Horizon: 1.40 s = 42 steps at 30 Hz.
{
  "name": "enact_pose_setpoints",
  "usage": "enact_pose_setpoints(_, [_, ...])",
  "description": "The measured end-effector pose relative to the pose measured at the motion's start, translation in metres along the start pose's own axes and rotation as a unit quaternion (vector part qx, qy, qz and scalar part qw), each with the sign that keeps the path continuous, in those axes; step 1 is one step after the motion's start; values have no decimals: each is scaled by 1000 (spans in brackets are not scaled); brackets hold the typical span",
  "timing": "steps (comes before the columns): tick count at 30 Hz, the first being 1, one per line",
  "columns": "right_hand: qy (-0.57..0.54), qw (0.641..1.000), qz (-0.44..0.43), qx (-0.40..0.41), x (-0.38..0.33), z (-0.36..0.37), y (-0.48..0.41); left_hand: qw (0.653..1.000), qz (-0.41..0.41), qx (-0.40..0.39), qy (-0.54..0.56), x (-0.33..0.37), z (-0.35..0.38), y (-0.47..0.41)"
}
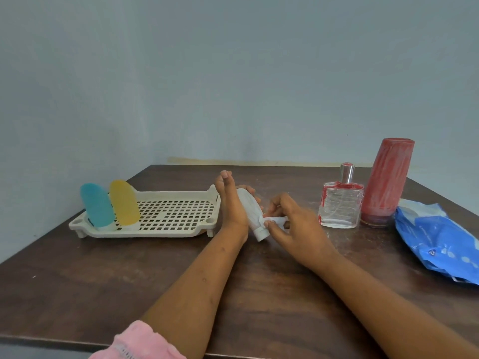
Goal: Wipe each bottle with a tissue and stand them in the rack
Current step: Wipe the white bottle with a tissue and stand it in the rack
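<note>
While the left hand (231, 207) grips the white bottle (249, 207) over mid-tabletop, just right of the rack (155, 232), the right hand (290, 225) pinches a tissue (276, 219) to its neck: the wiping step. Its long axis tilts, cap toward the near edge, base up and away; next it likely needs standing upright in the rack.

Tilted white bottle (249, 209), tissue (275, 219) apparently touching.

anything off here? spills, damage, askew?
The glass bottle has red smears on its shoulder and left edge; the red bottle beside it is streaked whitish. In the rack, the blue bottle and yellow bottle stand tilted.
</note>
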State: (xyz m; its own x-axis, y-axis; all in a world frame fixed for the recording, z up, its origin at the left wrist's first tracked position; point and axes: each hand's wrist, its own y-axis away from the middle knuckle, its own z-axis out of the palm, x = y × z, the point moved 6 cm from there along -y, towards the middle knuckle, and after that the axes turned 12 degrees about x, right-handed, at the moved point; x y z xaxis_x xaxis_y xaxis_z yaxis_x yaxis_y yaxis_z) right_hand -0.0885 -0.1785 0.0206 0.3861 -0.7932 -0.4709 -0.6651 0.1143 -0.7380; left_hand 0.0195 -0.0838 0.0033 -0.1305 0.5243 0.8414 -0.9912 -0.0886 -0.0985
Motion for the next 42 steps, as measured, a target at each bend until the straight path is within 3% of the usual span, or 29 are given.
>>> enact_pose_setpoints(14, [49,997,-42,-30,-7,1,4,1000,4,-7,-17,3,-1,1])
enact_pose_setpoints(21, [173,965,-195,-30,-30,12,12,999,-4,-15,-34,11,3,3])
enact_pose_setpoints(32, [185,959,-211,-45,-34,14,13,997,25,-14,-71,13,0,5])
enact_pose_setpoints(35, [175,966,-188,-35,-31,12,11,997,27,-12,-72,15,-2,6])
enact_pose_setpoints(38, [121,988,-90,-21,-18,5,4,997,28,-7,-78,13,-2,6])
enact_pose_setpoints(42, [73,997,-29,-9,-5,5,2,999,47,7,-20,11,-3,10])
